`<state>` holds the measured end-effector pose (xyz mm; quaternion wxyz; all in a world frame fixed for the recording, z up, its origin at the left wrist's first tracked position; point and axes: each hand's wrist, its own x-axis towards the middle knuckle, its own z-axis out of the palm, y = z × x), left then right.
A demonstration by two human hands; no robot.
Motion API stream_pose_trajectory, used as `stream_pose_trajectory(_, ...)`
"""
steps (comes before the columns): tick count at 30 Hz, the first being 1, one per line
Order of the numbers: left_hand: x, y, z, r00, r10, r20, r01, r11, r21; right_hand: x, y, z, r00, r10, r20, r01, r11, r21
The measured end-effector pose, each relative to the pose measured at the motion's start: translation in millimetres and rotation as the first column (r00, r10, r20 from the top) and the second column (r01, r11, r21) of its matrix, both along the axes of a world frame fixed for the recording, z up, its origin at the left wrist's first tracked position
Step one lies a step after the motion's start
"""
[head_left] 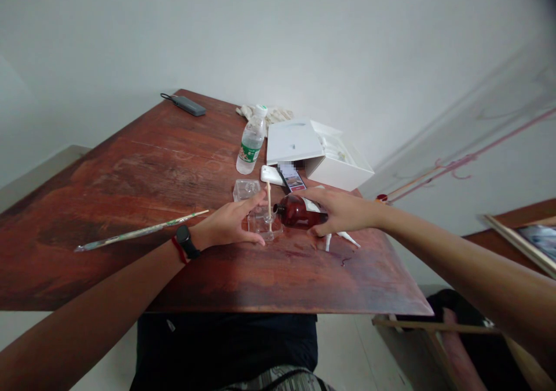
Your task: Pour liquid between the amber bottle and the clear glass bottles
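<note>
My right hand (343, 208) is wrapped round a brown bottle (297, 212) with a white label. The bottle lies tipped on its side in the air, its uncapped mouth pointing left at a wooden stick (269, 200). That stick stands upright in a clear plastic container (260, 229), whose outline is hard to make out. At the container's left side is my left hand (232, 223), thumb and fingers spread apart; whether it touches the container I cannot tell. Just behind sits another clear plastic piece (246, 189). Two white tapered nozzles or tips (343, 240) lie below my right hand.
Behind stand a water bottle (251, 142) and an open white box (336, 168), with a phone (292, 178) and a white device (270, 174) before them. Wrapped chopsticks (143, 231) lie left on the wooden table (130, 176). A grey case (186, 105) rests at the back.
</note>
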<state>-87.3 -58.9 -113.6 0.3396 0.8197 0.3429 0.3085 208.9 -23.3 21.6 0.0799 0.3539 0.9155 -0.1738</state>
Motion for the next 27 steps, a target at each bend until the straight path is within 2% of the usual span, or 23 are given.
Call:
stream_pose_trajectory(5, 0.5, 0.3, 0.8, 1.0, -0.015, 0.018, 0.015, 1.0, 0.0, -3.0, -0.4, 3.4, 1.0, -0.012, 0.011, 0.012, 1.0, -0.002)
stream_pose_trajectory(11, 0.5, -0.6, 0.4, 1.0, -0.002, 0.013, 0.002, 1.0, 0.002, -5.6, 2.0, 3.6, 0.999, 0.05, -0.001, -0.05, 0.998, -0.027)
stream_pose_trajectory(27, 0.1, -0.1, 0.0, 1.0, 0.008, -0.013, -0.008, 1.0, 0.009, -2.4, 5.3, -0.1, 0.998, 0.064, -0.009, -0.063, 0.998, 0.012)
